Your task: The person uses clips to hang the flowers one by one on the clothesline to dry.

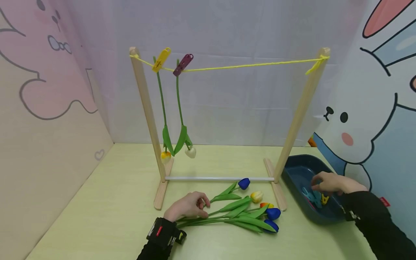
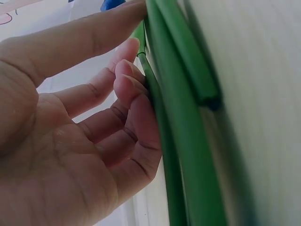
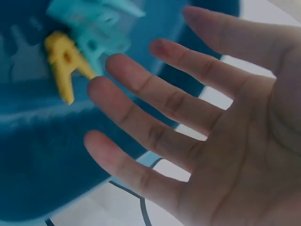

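Several artificial tulips [image 1: 234, 213], with blue, orange and pale yellow heads, lie on the table. My left hand [image 1: 189, 206] is at their stem ends, thumb and index finger apart. In the left wrist view its fingers are loosely bent against the green stems [image 2: 181, 122], not wrapped round any. My right hand [image 1: 331, 182] reaches over the dark blue basin [image 1: 300, 162], its fingers spread in the right wrist view. Below its fingertips lie turquoise clothespins [image 3: 96, 35] and a yellow clothespin [image 3: 66, 61].
A wooden frame [image 1: 300, 115] carries a yellow string [image 1: 247, 66]. A yellow clothespin [image 1: 161, 59] and a purple clothespin [image 1: 183, 65] hold two tulips hanging head down at its left. A white bar [image 1: 217, 178] joins the frame's feet. Printed panels stand on both sides.
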Tool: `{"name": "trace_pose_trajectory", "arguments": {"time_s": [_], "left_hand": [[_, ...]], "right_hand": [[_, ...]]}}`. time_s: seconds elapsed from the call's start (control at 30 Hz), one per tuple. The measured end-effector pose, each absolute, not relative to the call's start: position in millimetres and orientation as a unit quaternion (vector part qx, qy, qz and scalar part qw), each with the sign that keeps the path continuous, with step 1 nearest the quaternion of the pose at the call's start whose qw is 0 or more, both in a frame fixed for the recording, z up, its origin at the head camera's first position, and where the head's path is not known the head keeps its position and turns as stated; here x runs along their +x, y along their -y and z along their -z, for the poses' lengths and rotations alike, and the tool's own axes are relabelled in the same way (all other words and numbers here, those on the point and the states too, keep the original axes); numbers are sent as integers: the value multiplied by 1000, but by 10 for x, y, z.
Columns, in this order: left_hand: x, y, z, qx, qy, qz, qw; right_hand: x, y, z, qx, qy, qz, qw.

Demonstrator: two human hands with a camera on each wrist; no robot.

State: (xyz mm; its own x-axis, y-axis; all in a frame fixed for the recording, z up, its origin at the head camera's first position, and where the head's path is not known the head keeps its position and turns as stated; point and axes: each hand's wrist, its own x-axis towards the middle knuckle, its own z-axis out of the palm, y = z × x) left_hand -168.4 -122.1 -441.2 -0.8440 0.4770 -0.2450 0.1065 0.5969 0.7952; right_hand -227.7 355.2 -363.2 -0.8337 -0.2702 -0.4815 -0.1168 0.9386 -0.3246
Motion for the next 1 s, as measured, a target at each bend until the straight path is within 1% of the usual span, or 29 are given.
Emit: {"name": "trace_pose_trajectory", "arguments": {"time_s": [0.07,0.13,0.4,0.57,0.87,1.0], "left_hand": [[-1688,1226,4416,169,-863,-419,226],[-1693,1230,4420,171,-861,-420,228],[-1695,1225,4415,177,-861,-418,229],[-1693,1216,4417,177,-862,-419,226],[-1703,1218,4434,175,-861,-423,223],[-1702,1224,4434,175,-862,-422,221]], "right_hand": [[-2290,-3545,3631,-82,-942,135,295],[-2299,-3533,3641,-79,-939,130,307],[-2316,-3458,3721,-84,-941,114,308],[-2320,-3452,3780,-86,-942,129,298],[-2320,-3479,3885,-115,-950,131,258],[-2333,-3492,3879,-128,-956,129,229]]}}
